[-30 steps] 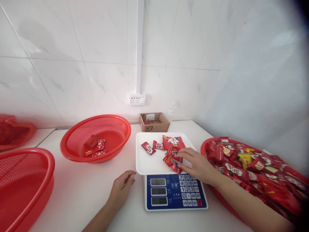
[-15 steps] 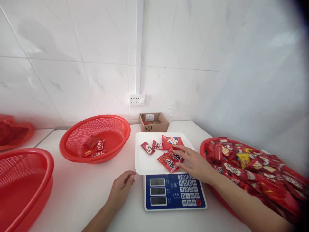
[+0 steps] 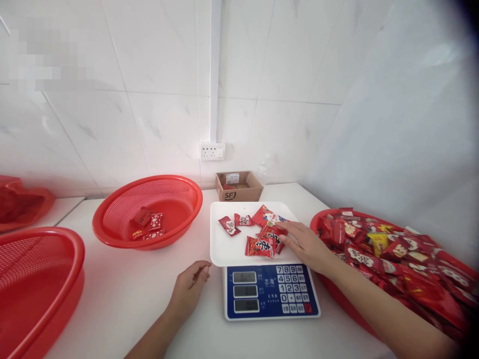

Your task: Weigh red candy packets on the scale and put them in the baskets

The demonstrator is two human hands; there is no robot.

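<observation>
A white weighing tray (image 3: 228, 249) tops a scale with a blue keypad panel (image 3: 267, 294). On the tray lie several small red snack packets (image 3: 259, 246), two bearing large black characters, and a larger red packet (image 3: 267, 216) with a colourful print. My right hand (image 3: 305, 244) reaches over the tray's right side, fingers stretched and apart, its fingertips touching the packets at that edge. Left of the scale, my left hand (image 3: 189, 289) rests near the tray's front left corner. Its fingers are curled with the thumb against them, and nothing shows in them.
At right, a red basin (image 3: 318, 219) is heaped with snack packets. A red mesh basket (image 3: 112, 209) at back left holds several packets. Another red basket (image 3: 71, 279) stands at front left. An open cardboard box (image 3: 243, 194) sits behind the scale, below a wall socket (image 3: 212, 151).
The packets with black characters have turned and spread apart on the tray, and the colourful packet has tilted. My right hand has shifted slightly rightward. My left hand stays in place.
</observation>
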